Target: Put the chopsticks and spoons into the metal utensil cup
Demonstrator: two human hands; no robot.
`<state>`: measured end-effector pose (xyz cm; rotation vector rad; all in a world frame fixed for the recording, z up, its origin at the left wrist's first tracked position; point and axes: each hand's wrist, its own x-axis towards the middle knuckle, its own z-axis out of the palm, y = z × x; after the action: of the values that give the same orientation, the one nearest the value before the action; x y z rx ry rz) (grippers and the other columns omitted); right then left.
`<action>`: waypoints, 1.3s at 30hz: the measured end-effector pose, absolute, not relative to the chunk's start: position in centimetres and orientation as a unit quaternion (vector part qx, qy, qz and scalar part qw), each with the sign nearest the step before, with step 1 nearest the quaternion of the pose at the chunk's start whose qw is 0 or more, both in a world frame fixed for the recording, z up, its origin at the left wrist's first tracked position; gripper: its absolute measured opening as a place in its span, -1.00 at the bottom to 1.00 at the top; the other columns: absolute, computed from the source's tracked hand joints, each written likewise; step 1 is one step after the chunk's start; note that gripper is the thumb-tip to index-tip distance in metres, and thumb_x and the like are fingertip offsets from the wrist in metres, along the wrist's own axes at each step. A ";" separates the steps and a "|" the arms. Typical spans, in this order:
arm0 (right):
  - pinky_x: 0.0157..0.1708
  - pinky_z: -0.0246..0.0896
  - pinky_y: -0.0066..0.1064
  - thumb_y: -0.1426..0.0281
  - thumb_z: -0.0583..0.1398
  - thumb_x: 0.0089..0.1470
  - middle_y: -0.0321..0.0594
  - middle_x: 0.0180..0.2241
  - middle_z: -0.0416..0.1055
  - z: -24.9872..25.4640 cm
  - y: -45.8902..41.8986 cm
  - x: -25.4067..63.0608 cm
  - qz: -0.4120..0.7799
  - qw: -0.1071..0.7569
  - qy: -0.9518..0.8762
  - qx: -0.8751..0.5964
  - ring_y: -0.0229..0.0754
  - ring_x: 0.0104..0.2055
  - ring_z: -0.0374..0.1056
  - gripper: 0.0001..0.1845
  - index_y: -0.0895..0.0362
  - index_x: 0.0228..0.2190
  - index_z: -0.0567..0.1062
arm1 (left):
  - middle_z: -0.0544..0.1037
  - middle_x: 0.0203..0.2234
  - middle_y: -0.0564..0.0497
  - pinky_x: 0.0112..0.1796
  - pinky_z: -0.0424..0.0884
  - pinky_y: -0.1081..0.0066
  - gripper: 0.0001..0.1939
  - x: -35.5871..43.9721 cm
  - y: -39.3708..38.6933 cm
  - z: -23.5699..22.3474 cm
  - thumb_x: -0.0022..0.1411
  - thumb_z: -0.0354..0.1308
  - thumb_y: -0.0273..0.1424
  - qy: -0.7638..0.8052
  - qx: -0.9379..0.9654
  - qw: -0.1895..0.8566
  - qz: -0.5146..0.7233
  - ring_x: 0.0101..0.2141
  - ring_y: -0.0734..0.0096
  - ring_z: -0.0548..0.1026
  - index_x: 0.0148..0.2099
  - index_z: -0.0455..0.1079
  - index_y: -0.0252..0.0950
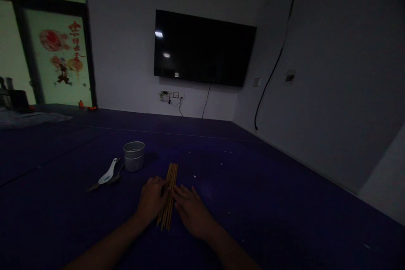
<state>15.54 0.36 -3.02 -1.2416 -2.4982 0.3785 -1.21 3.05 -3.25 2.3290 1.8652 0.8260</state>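
A bundle of wooden chopsticks (pixel 170 209) lies on the dark blue surface in front of me, with the lower ends uneven. My left hand (pixel 152 198) rests against its left side, thumb and fingertips touching the sticks. From the right, my right hand (pixel 191 211) touches the bundle with its fingers stretched out and apart. Neither hand is wrapped round the sticks. To the left of the hands stands a metal cup (pixel 134 158), upright. Beside it lie a white spoon (pixel 108 173) and metal spoons (pixel 115 178), partly overlapping.
Small white scraps (pixel 194 176) are scattered on the blue surface (pixel 268 194) to the right. A wall-mounted television (pixel 204 48) hangs at the back. A black cable (pixel 274 71) runs down the right wall. Clear plastic sheeting (pixel 34 119) lies at the far left, near small orange items (pixel 81 104).
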 end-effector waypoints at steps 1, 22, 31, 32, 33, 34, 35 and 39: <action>0.19 -0.28 0.09 0.35 -0.13 0.24 -0.20 0.24 0.03 -3.0 0.3 15.5 0.133 0.162 -0.875 -0.436 -0.05 0.28 -0.14 -0.50 0.03 0.20 0.11 | 0.52 -0.25 -0.08 -0.15 0.27 0.31 -0.71 -1.2 3.0 -3.2 0.23 -0.04 -0.36 0.604 0.752 0.022 0.264 -0.17 0.24 0.41 -0.10 0.45 -0.28; 0.20 -0.25 0.03 0.34 -0.12 0.25 -0.21 0.23 0.05 -3.6 0.6 15.5 0.130 0.183 -0.870 -0.440 -0.08 0.28 -0.10 -0.51 0.01 0.20 0.12 | 0.52 -0.23 -0.05 -0.15 0.26 0.31 -0.72 -1.3 3.1 -3.5 0.23 -0.03 -0.34 0.603 0.751 0.026 0.267 -0.17 0.26 0.40 -0.11 0.44 -0.24; 0.19 -0.16 -0.03 0.40 -0.10 0.22 -0.11 0.20 0.13 -3.3 0.4 15.3 0.124 0.202 -0.862 -0.448 -0.07 0.26 -0.06 -0.51 0.11 0.17 0.19 | 0.50 -0.30 -0.06 -0.16 0.29 0.27 -0.77 -1.1 3.0 -3.2 0.20 -0.02 -0.32 0.574 0.749 0.027 0.330 -0.20 0.23 0.40 -0.25 0.44 -0.26; 0.19 -0.15 -0.03 0.41 -0.10 0.21 -0.11 0.19 0.14 -3.3 0.4 15.3 0.124 0.203 -0.862 -0.447 -0.07 0.26 -0.05 -0.51 0.11 0.16 0.21 | 0.50 -0.31 -0.06 -0.17 0.29 0.26 -0.79 -1.1 2.9 -3.1 0.19 -0.01 -0.32 0.564 0.752 0.028 0.340 -0.21 0.23 0.40 -0.30 0.43 -0.26; 0.19 -0.14 -0.04 0.42 -0.09 0.21 -0.12 0.19 0.14 -3.3 0.5 15.3 0.123 0.203 -0.863 -0.446 -0.06 0.26 -0.04 -0.51 0.10 0.15 0.22 | 0.49 -0.33 -0.06 -0.18 0.30 0.25 -0.80 -1.0 2.9 -3.1 0.18 0.00 -0.33 0.556 0.754 0.030 0.348 -0.22 0.23 0.40 -0.34 0.42 -0.26; 0.19 -0.13 -0.04 0.44 -0.09 0.20 -0.13 0.19 0.15 -3.3 0.5 15.3 0.122 0.202 -0.864 -0.445 -0.06 0.25 -0.03 -0.51 0.09 0.15 0.23 | 0.49 -0.33 -0.06 -0.18 0.31 0.25 -0.81 -1.0 2.8 -3.0 0.17 0.01 -0.34 0.548 0.757 0.032 0.354 -0.23 0.23 0.41 -0.37 0.41 -0.26; 0.19 -0.13 -0.05 0.47 -0.08 0.18 -0.15 0.19 0.15 -3.3 0.6 15.3 0.120 0.201 -0.864 -0.445 -0.07 0.25 -0.03 -0.51 0.07 0.14 0.24 | 0.48 -0.34 -0.06 -0.18 0.31 0.25 -0.83 -0.9 2.8 -3.0 0.15 0.02 -0.35 0.542 0.760 0.035 0.358 -0.24 0.24 0.41 -0.39 0.40 -0.26; 0.19 -0.11 -0.07 0.57 -0.04 0.08 -0.16 0.18 0.16 -3.8 1.0 15.3 0.112 0.201 -0.860 -0.455 -0.07 0.24 -0.01 -0.44 0.05 0.11 0.29 | 0.47 -0.30 -0.05 -0.14 0.30 0.25 -0.89 -0.8 2.7 -3.0 0.09 0.08 -0.42 0.534 0.763 0.041 0.362 -0.18 0.24 0.39 -0.45 0.39 -0.26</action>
<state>15.28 0.97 -3.80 -1.2720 -2.4035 0.3128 -0.78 2.68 -3.00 2.3361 1.6348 1.1070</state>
